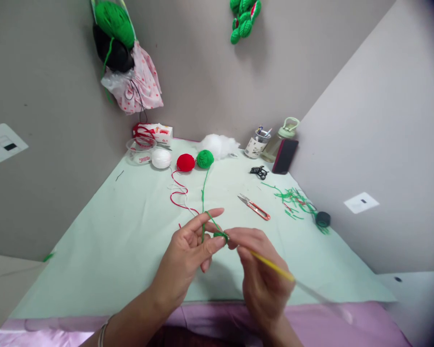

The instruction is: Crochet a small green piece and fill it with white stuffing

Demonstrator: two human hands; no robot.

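My left hand [191,246] pinches a small green crochet piece [220,236] between thumb and fingers. Over its raised index finger runs green yarn [203,193], which leads back to a green yarn ball [204,159]. In my right hand [262,270] is a crochet hook with a yellow handle [275,268]; its rear end is blurred. The hook's tip meets the green piece at my left fingertips, where the fingers partly hide it. A red yarn ball [185,163] and a white yarn ball [161,158] sit beside the green one, with loose strands trailing toward my left hand.
Orange thread snips [255,207] lie beyond my right hand. Green yarn scraps [294,200] and a black tape roll [322,219] are at the right. Farther back are a black claw clip [259,172], a phone [285,156], a bottle [273,147], a pen cup [256,144] and white stuffing [219,146].
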